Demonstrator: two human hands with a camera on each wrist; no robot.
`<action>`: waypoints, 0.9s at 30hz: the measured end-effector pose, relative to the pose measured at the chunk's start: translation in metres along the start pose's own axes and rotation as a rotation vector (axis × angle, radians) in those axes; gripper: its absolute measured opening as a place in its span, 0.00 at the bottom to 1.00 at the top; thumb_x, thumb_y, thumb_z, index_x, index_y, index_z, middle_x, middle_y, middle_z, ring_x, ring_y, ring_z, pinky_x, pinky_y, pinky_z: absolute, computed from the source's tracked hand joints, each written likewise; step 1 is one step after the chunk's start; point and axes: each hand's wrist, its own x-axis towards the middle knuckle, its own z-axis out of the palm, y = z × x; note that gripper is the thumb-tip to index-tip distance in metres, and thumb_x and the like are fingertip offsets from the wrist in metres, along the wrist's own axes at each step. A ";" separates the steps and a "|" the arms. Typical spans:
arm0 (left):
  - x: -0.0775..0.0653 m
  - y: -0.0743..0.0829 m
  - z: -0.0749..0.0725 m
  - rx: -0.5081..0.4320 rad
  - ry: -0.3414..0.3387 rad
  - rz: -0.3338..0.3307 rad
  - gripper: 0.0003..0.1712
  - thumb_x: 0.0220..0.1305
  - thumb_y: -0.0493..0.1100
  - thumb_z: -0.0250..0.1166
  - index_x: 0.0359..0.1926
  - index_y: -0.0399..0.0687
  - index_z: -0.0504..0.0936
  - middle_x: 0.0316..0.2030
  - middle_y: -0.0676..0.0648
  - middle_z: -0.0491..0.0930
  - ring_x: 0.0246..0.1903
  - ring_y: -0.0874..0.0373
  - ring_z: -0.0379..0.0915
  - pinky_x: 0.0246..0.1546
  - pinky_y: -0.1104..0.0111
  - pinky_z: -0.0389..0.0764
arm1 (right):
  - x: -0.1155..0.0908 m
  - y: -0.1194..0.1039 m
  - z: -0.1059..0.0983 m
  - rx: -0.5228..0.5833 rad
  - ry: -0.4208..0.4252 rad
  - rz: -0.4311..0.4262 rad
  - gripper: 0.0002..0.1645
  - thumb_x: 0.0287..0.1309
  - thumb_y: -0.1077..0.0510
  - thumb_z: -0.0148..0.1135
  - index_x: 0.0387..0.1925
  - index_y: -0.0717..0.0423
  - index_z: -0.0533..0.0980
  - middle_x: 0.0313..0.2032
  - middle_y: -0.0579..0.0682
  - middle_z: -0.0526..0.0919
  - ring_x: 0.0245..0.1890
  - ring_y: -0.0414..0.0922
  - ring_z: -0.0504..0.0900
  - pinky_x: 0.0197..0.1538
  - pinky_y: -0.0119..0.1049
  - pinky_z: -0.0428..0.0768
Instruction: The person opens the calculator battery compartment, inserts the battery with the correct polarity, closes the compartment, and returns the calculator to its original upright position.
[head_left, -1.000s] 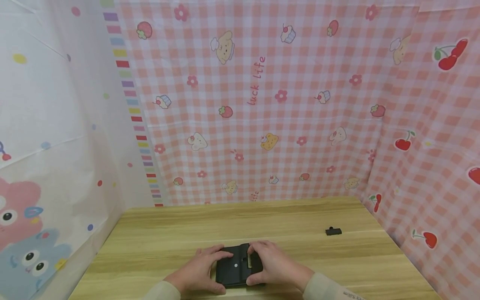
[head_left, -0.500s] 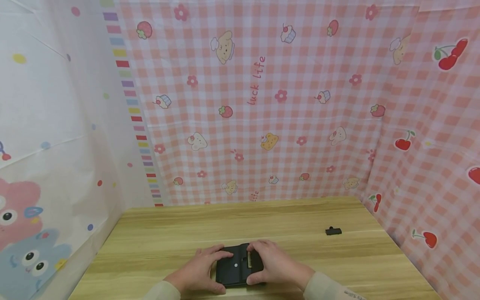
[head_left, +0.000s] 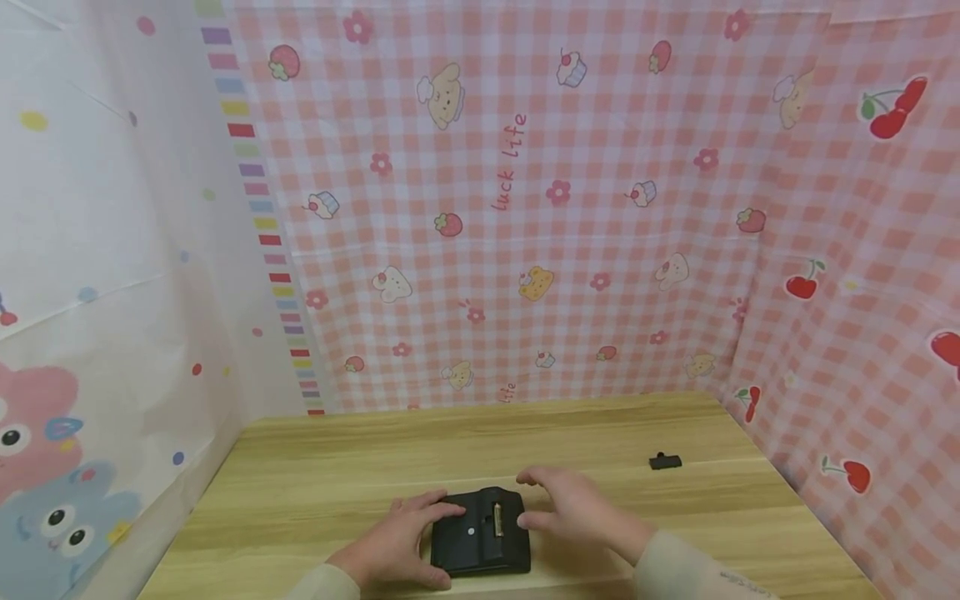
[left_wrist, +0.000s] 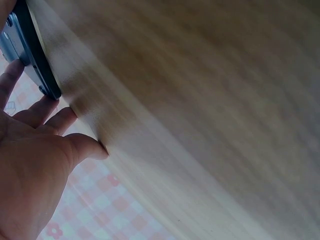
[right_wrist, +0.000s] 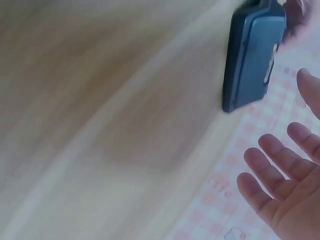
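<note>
A flat black electronic device [head_left: 461, 546] lies back side up on the wooden table. In its uncovered battery slot sits a slim cylindrical battery [head_left: 498, 520]. My left hand [head_left: 397, 537] holds the device's left end, thumb at the near edge and fingers at the far edge and on the back. The left wrist view shows one fingertip on the device [left_wrist: 30, 47] and the outer fingers on the table. Just right of the device, my right hand [head_left: 581, 512] is apart from it, fingers spread with nothing between them. The right wrist view shows those fingers [right_wrist: 280, 165] loosely extended.
A small black battery cover [head_left: 665, 462] with a tab lies on the table [head_left: 360, 454] at the far right. Pink checked cloth [head_left: 480, 250] hangs behind and at the right; a white printed cloth [head_left: 135, 250] hangs at the left.
My right hand has let go of the device's right end and moved right, uncovering that end and the battery. My left hand stays on the device. The view has shifted slightly.
</note>
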 end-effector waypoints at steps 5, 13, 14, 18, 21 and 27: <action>0.000 -0.001 0.000 -0.001 -0.002 0.001 0.50 0.49 0.61 0.85 0.73 0.75 0.74 0.81 0.39 0.62 0.79 0.33 0.60 0.75 0.23 0.48 | -0.008 0.014 -0.013 -0.040 0.031 0.004 0.32 0.64 0.44 0.76 0.63 0.56 0.80 0.60 0.53 0.87 0.59 0.56 0.87 0.62 0.57 0.85; 0.000 -0.001 0.000 -0.002 -0.003 -0.003 0.50 0.49 0.62 0.85 0.74 0.75 0.74 0.82 0.39 0.62 0.80 0.33 0.59 0.75 0.22 0.48 | -0.022 0.039 -0.030 -0.105 0.089 0.029 0.35 0.64 0.41 0.75 0.63 0.57 0.80 0.61 0.55 0.87 0.61 0.57 0.86 0.63 0.57 0.84; 0.000 -0.001 -0.001 -0.005 -0.004 -0.005 0.50 0.49 0.61 0.85 0.74 0.75 0.74 0.82 0.39 0.62 0.80 0.33 0.59 0.75 0.22 0.47 | -0.024 0.041 -0.034 -0.104 0.095 0.037 0.35 0.64 0.41 0.75 0.64 0.57 0.80 0.62 0.55 0.87 0.61 0.57 0.86 0.64 0.58 0.84; 0.000 0.001 -0.002 -0.014 -0.009 -0.006 0.50 0.50 0.60 0.85 0.74 0.74 0.74 0.81 0.38 0.61 0.79 0.32 0.59 0.75 0.22 0.47 | -0.032 0.047 -0.048 -0.102 0.124 0.081 0.36 0.63 0.41 0.76 0.64 0.57 0.80 0.61 0.55 0.87 0.60 0.58 0.87 0.61 0.58 0.85; -0.001 0.001 -0.002 -0.011 -0.011 -0.003 0.49 0.51 0.60 0.85 0.74 0.73 0.74 0.81 0.38 0.61 0.79 0.32 0.59 0.75 0.22 0.47 | -0.038 0.052 -0.057 -0.100 0.147 0.103 0.35 0.63 0.42 0.76 0.64 0.56 0.80 0.60 0.56 0.88 0.58 0.58 0.87 0.58 0.57 0.86; -0.001 0.000 0.000 -0.001 -0.009 -0.013 0.49 0.50 0.62 0.85 0.74 0.75 0.74 0.81 0.39 0.62 0.79 0.33 0.60 0.76 0.23 0.48 | -0.047 0.064 -0.069 -0.106 0.173 0.109 0.35 0.64 0.42 0.76 0.64 0.57 0.80 0.60 0.58 0.88 0.58 0.60 0.87 0.57 0.58 0.87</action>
